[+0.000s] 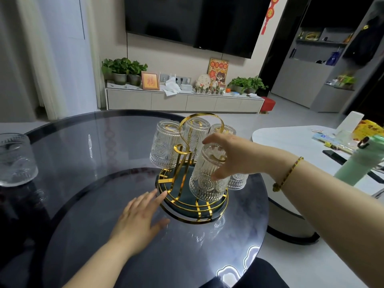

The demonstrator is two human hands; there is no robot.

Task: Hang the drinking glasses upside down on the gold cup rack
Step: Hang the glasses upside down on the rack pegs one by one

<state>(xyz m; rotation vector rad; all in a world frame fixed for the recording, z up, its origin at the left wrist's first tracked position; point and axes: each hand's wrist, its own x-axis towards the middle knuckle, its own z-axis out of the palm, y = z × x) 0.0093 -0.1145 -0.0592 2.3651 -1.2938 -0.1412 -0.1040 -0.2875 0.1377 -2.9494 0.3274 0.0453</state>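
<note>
The gold cup rack (182, 154) stands on a round teal tray with gold rims (216, 210) on the dark glass table. Several embossed clear glasses hang upside down on its hooks: one at the left (164, 146), one at the back (196, 132) and one partly hidden behind my wrist (238, 182). My right hand (232, 156) is shut on the front glass (204, 177), which is upside down over a gold hook. My left hand (139, 217) lies flat on the table, fingertips touching the tray's rim. Another glass (14, 161) stands upside down at the table's far left.
The round table (83, 154) has a raised turntable disc under the tray. To the right is a white table (295, 136) with a green bottle (359, 159), a phone and packets. A TV cabinet with plants stands behind.
</note>
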